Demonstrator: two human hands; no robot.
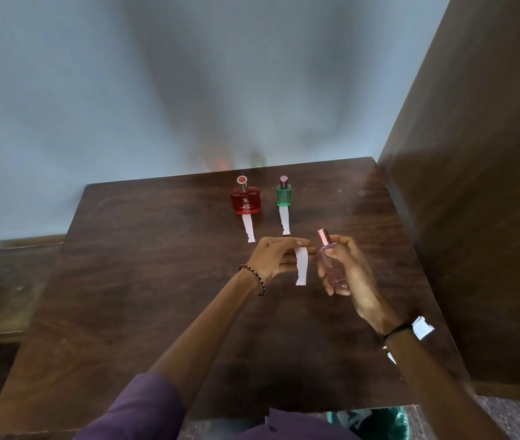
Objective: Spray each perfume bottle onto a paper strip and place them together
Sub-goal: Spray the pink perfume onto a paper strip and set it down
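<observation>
Now, pink bottle: my right hand (pixel 346 274) is wrapped around the slim clear-pink glass perfume bottle (pixel 331 265), just right of frame centre, rosy metallic cap on.
Strip: my left hand (pixel 276 257) pinches the top of a torn white paper strip (pixel 301 265), hanging limp beside the bottle to catch spray.
Finished pairs: upper centre, the squat red glass bottle (pixel 245 201) and small green glass bottle (pixel 283 195) each stand at a ragged strip's far end.
Table: dark, scuffed wood (pixel 144 281).

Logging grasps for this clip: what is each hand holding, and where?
Left hand pinches a paper strip by its top end; right hand wraps the pink bottle's body.
</observation>
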